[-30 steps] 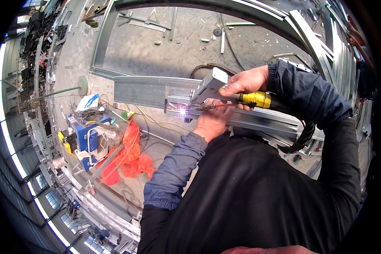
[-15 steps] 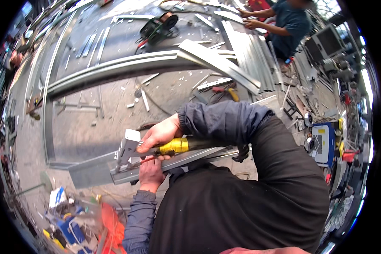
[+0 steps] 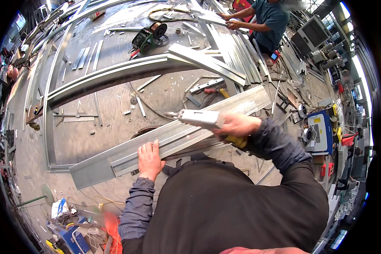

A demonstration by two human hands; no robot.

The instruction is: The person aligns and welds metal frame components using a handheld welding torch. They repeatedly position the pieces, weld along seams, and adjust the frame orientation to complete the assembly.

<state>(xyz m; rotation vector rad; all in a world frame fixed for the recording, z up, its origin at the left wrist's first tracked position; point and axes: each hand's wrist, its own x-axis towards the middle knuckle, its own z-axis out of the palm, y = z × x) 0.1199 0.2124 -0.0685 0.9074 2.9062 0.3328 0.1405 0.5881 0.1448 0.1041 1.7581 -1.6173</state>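
Diagonally, metal channel (image 3: 176,139) runs lower left to upper right; your unclenched left hand (image 3: 150,160) touches it, right hand (image 3: 240,126) clasps handheld gun (image 3: 202,118).

1 silver handheld tool (image 3: 201,117), 1 green-framed reel (image 3: 142,41), 1 teal-shirted co-worker (image 3: 272,22), 1 louvred box (image 3: 316,34)

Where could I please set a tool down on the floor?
Mostly bare floor lies between the frame's left side, the thin strips and the long metal profile. Lower left is crowded with the blue box and orange sheet.
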